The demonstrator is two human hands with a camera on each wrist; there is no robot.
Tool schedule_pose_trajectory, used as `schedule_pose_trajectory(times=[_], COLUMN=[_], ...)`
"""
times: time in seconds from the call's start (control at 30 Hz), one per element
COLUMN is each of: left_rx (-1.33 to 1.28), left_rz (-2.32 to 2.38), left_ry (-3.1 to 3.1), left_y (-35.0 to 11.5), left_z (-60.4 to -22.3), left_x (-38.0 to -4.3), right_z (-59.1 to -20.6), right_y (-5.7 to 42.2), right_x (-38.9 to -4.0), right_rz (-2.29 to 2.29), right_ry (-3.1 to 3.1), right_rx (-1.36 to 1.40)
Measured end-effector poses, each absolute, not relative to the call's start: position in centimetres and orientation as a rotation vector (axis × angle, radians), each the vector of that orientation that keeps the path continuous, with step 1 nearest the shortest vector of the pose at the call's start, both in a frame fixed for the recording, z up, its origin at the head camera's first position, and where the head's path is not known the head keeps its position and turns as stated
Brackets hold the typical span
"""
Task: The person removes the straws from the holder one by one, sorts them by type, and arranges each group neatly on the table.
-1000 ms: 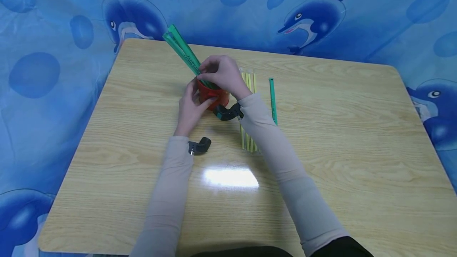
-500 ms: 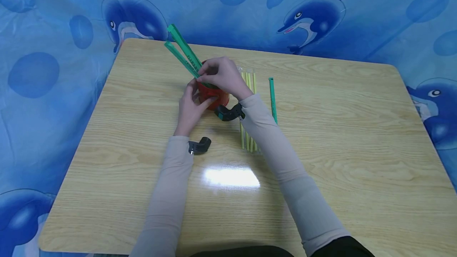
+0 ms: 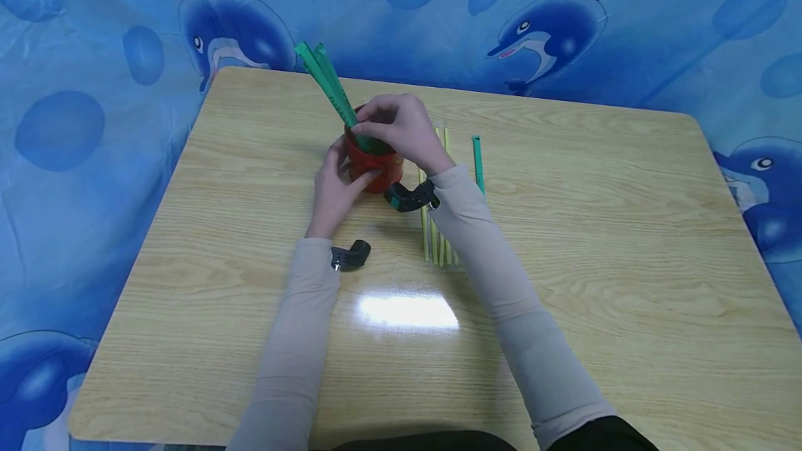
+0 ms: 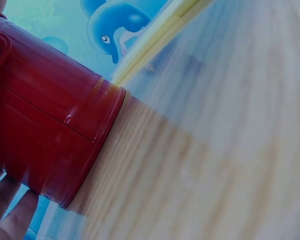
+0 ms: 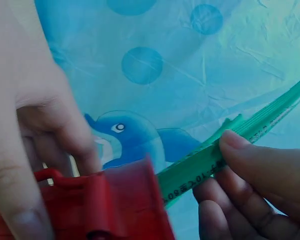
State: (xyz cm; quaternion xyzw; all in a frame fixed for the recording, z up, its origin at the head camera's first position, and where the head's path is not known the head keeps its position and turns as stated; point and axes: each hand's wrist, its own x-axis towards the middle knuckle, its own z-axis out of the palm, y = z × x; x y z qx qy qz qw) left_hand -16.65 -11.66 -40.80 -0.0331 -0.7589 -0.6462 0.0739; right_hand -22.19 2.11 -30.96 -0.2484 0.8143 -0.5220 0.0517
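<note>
A red cup (image 3: 390, 171) with a handle stands toward the back of the table. My left hand (image 3: 332, 192) grips its side, fingers and thumb around the wall; the left wrist view shows the cup's glossy lower body (image 4: 49, 110). Green-wrapped straws (image 3: 327, 82) with dark print stand in the cup, leaning up and left. Just above the rim, my right hand (image 3: 402, 129) pinches them. Close up in the right wrist view, thumb and fingers hold a green wrapped straw (image 5: 195, 167) beside the cup's rim. The straws' lower ends are hidden inside the cup.
Several yellow straws (image 3: 435, 242) in clear wrapping lie right of the cup, partly under my right forearm. One more green-wrapped straw (image 3: 478, 162) lies farther right. The wooden table (image 3: 626, 263) backs onto a blue dolphin-print sheet (image 3: 451, 33).
The green straws' upper ends, spread apart half a second ago, now stand closer together and slightly farther right. My right hand has shifted slightly right. The left hand and cup stay in place.
</note>
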Motion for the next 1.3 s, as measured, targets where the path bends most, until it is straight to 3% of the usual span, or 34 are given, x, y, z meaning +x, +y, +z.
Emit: schedule_pose_trajectory(times=[1.3], left_rx=[-0.07], left_rz=[-2.012], left_ry=[-2.263], left_y=[-11.7], left_z=[-41.3], left_x=[-16.9], right_z=[-25.4], right_y=[5.5], right_x=[-18.7], right_rz=[-2.268], right_ry=[2.353], right_rx=[-0.989])
